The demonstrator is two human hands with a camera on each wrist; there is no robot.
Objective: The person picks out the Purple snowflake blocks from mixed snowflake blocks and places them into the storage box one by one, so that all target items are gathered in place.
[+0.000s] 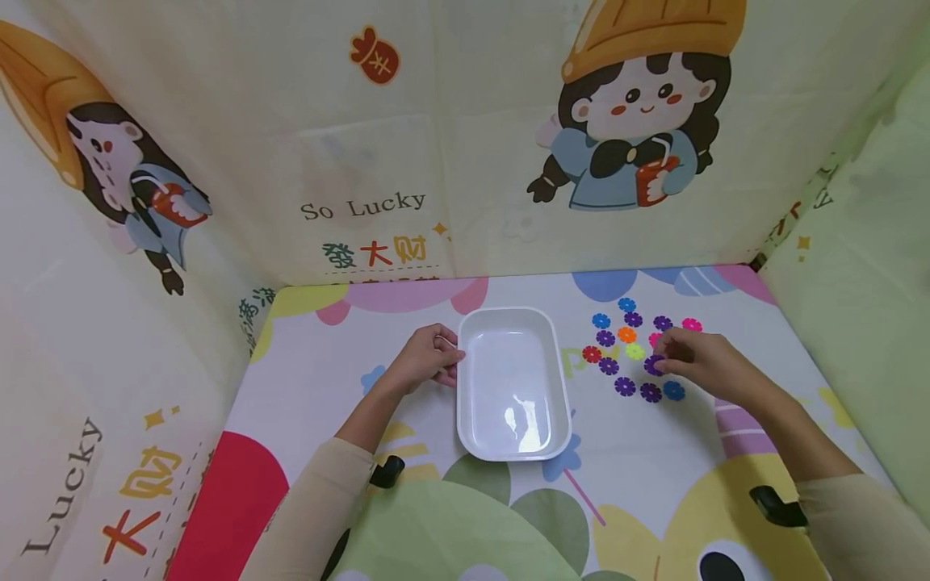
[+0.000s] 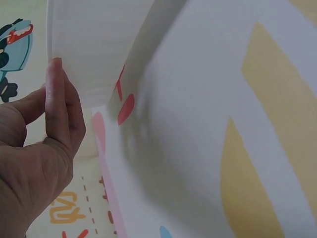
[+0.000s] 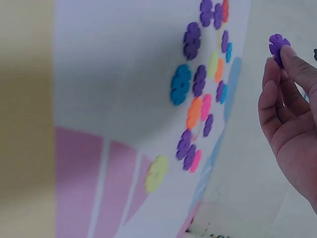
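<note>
A white rectangular tray is in the middle of the head view, with no pieces in it. My left hand grips its left rim, the thumb over the edge and the other fingers along the outer wall. The same left hand shows against the tray's side wall in the left wrist view. Between thumb and fingertips, my right hand pinches a purple flower-shaped plastic disc. In the head view this right hand hovers over the scattered discs, overlapping some of them.
Right of the tray lie several loose flower-shaped discs, among them a blue disc, an orange disc and a red disc. A patterned cloth covers the table. Printed cloth walls rise behind it and on both sides.
</note>
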